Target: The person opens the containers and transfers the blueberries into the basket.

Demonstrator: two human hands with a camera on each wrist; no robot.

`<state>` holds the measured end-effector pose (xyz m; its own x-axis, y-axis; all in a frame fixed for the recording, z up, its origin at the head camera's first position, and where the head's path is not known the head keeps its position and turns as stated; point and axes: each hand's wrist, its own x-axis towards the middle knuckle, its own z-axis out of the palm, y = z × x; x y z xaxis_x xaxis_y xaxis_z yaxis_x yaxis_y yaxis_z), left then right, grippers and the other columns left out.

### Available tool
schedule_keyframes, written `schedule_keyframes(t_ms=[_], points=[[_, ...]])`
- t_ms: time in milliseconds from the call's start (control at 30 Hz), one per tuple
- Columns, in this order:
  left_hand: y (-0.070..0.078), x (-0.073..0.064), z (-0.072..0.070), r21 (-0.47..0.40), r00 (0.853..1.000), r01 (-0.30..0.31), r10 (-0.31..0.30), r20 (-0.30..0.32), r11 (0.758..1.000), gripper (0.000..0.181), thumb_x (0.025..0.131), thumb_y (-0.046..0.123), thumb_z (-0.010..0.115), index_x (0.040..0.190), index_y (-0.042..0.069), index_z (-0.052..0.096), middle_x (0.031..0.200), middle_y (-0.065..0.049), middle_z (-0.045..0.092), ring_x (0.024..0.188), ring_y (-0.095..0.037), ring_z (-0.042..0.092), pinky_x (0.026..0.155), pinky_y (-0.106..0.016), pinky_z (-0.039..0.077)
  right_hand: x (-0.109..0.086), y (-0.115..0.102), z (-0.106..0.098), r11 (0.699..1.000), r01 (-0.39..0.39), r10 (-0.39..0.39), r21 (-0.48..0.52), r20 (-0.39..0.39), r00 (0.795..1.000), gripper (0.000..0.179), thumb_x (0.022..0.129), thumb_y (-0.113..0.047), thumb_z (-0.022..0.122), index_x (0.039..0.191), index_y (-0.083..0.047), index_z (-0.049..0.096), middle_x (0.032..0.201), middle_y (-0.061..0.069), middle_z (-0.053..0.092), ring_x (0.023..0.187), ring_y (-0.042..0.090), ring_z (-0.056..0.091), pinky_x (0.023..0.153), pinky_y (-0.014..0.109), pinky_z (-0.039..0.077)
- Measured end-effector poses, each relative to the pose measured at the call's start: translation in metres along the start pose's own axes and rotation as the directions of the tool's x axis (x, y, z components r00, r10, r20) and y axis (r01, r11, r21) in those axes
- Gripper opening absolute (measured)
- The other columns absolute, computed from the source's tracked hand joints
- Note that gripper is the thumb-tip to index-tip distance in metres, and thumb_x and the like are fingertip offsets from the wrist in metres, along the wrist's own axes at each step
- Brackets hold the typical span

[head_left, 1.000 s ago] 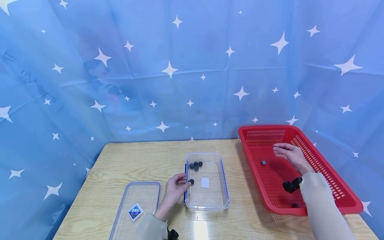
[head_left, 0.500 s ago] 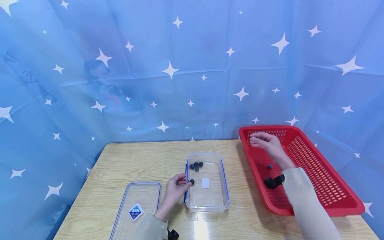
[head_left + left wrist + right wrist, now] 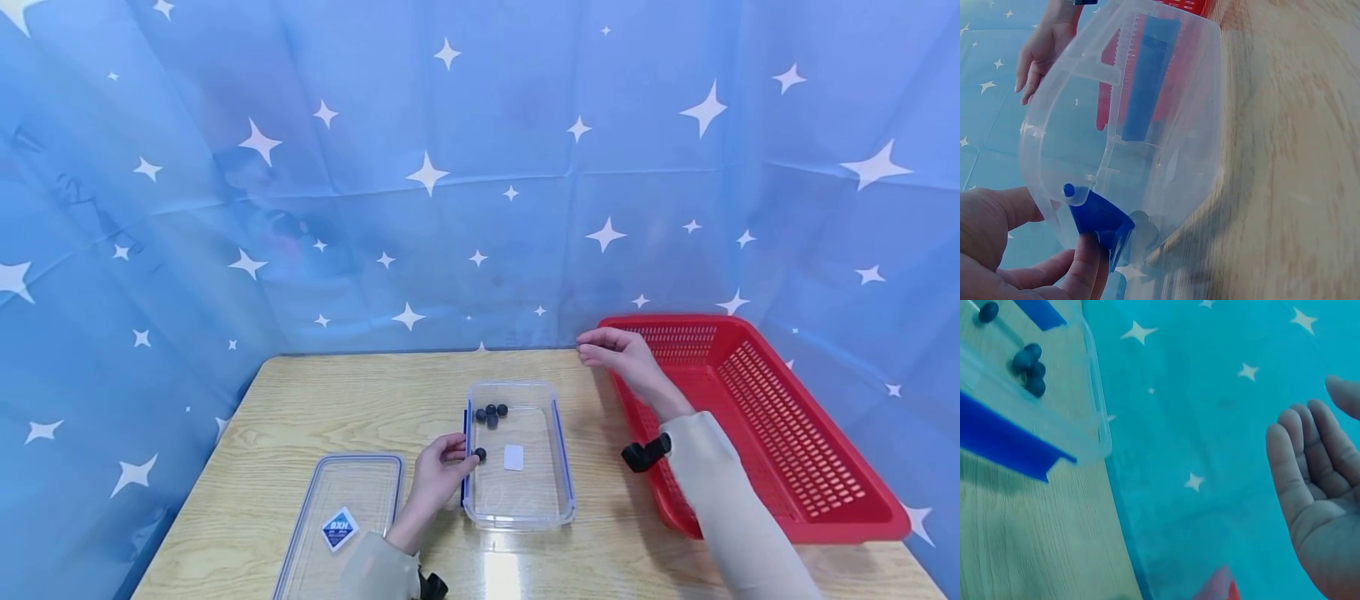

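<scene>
My left hand [image 3: 438, 473] grips the left side of a clear plastic container [image 3: 517, 504], near its blue latch [image 3: 1104, 222], with the thumb over the rim. Inside that container, several dark blueberries [image 3: 491, 414] cluster toward the far left corner. A single blueberry [image 3: 480, 454] lies apart from them, close to my left thumb. My right hand [image 3: 626, 360] hovers over the left rim of a red plastic basket [image 3: 757, 417]. Its palm [image 3: 1329, 525] shows nothing held, with loosely bent fingers and the thumb apart. My right forearm covers part of the basket floor.
A clear lid [image 3: 375, 483] with a blue edge and a diamond-shaped label lies to the container's left on the wooden table [image 3: 360, 400]. Behind the table's back edge hangs a blue curtain [image 3: 360, 250] with white stars.
My right hand has moved left from over the basket's middle to its left rim. Berries seen earlier in the basket are now out of sight. My left hand has stayed put.
</scene>
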<state>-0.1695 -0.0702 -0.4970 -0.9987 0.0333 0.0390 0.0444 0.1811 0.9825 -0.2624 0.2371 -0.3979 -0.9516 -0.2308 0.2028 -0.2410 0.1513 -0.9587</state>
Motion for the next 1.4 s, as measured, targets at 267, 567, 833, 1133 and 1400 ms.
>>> schedule_keyframes(t_ms=[267,567,833,1133,1400], points=[[0.001,-0.001,0.000,0.003,1.000,0.011,-0.011,-0.001,1.000,0.040,0.077,0.000,0.071,0.111,-0.014,0.056,0.096,-0.020,0.063,0.091,-0.031,0.061,0.075,-0.023,0.055,0.006,-0.010,0.028,0.998,0.007,-0.010,0.070,0.046,0.999,0.029,0.091,-0.006,0.059,0.110,0.015,0.056,0.092,0.001,0.067,0.083,0.013,0.065,0.079,0.024,0.055],[0.001,-0.002,0.000,-0.004,1.000,-0.006,0.006,-0.004,1.000,0.038,0.077,-0.001,0.071,0.110,-0.015,0.056,0.095,-0.020,0.063,0.089,-0.031,0.061,0.074,-0.022,0.054,0.013,-0.006,0.057,0.992,-0.010,-0.006,0.124,0.127,0.992,0.029,0.089,-0.006,0.062,0.109,0.014,0.056,0.097,0.019,0.064,0.083,0.015,0.065,0.079,0.027,0.055],[0.002,-0.001,0.000,0.004,1.000,-0.017,0.017,-0.008,1.000,0.038,0.078,-0.001,0.071,0.110,-0.015,0.056,0.095,-0.021,0.063,0.089,-0.031,0.061,0.073,-0.021,0.054,0.012,-0.001,0.087,0.992,-0.093,0.078,0.082,0.168,0.983,0.033,0.088,-0.009,0.064,0.112,0.011,0.058,0.094,0.009,0.065,0.084,0.016,0.063,0.084,0.038,0.054],[-0.001,0.001,0.000,0.009,1.000,-0.025,0.025,-0.009,1.000,0.038,0.077,-0.001,0.072,0.109,-0.015,0.057,0.095,-0.021,0.064,0.088,-0.030,0.062,0.073,-0.022,0.054,0.013,0.014,0.114,0.993,-0.118,0.105,0.028,0.283,0.953,0.030,0.086,-0.005,0.065,0.109,0.012,0.059,0.090,0.005,0.066,0.080,0.012,0.062,0.078,0.028,0.054],[0.004,-0.001,0.000,-0.011,0.999,-0.032,0.032,0.002,0.999,0.037,0.079,-0.002,0.070,0.110,-0.017,0.055,0.095,-0.026,0.063,0.089,-0.033,0.062,0.073,-0.021,0.054,0.013,0.031,0.128,0.985,-0.172,0.164,-0.008,0.357,0.920,0.031,0.084,-0.005,0.067,0.109,0.012,0.060,0.088,0.001,0.066,0.081,0.011,0.061,0.077,0.026,0.053]])
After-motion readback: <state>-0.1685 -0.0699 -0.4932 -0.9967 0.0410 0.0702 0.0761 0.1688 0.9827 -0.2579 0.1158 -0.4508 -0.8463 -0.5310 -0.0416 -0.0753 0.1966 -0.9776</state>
